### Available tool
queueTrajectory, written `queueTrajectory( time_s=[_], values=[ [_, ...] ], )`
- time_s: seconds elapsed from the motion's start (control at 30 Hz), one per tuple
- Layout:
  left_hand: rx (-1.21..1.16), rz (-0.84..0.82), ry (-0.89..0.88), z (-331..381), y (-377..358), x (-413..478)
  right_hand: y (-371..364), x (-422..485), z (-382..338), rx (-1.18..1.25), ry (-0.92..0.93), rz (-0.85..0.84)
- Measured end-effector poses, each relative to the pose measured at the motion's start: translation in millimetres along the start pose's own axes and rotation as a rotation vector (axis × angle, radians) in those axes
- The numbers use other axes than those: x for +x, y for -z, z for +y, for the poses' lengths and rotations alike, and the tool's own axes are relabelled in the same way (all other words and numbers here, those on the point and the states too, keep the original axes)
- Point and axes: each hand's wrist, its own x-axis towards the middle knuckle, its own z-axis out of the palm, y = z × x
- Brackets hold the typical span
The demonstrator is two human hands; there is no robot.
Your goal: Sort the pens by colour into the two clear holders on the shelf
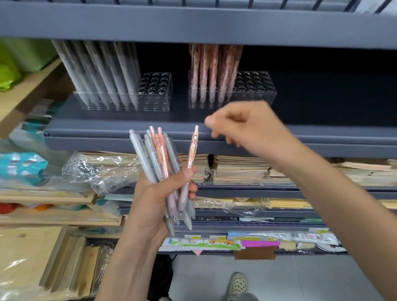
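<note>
My left hand (154,198) grips a bundle of grey and pink pens (157,157), tips down. One pink pen (191,150) sticks out to the right of the bundle, pinched under my thumb. My right hand (242,125) hovers just right of that pen's top, fingers curled, holding nothing. On the dark shelf stand two clear holders: the left holder (155,92) carries several grey pens (106,72), the right holder (254,90) carries several pink pens (214,66). Both have free holes on their right sides.
The grey shelf's front edge (330,136) runs just behind my hands. Lower shelves hold stacks of paper goods (240,169) and plastic wrapping (97,169). Wooden boards (37,262) and green bags (0,68) sit at the left. My shoes (238,285) stand on the floor below.
</note>
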Motion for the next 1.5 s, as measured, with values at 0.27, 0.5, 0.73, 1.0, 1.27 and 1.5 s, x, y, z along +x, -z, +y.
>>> queueTrajectory(
  time_s=[0.27,0.5,0.73,1.0,1.27,1.5],
  values=[
    [-0.013,-0.103,-0.008,-3.8,-8.6,5.9,-6.0,-16.7,3.1,0.269,-0.15,-0.115],
    [-0.105,-0.066,-0.017,-4.2,-8.6,17.9,34.6,2.4,6.5,0.504,0.029,0.368],
    [-0.082,-0.04,-0.012,-3.7,-9.2,24.7,62.4,29.2,19.7,0.401,0.276,0.724],
    [-0.06,-0.041,-0.017,-3.0,-11.4,26.2,50.6,49.5,16.8,0.02,0.218,0.632],
    [-0.07,-0.098,-0.005,2.6,0.7,20.3,38.5,75.5,-0.6,-0.218,0.14,0.503],
    [-0.029,-0.123,-0.005,11.6,15.7,10.8,36.2,81.0,-6.8,-0.198,0.059,0.505]
  ],
)
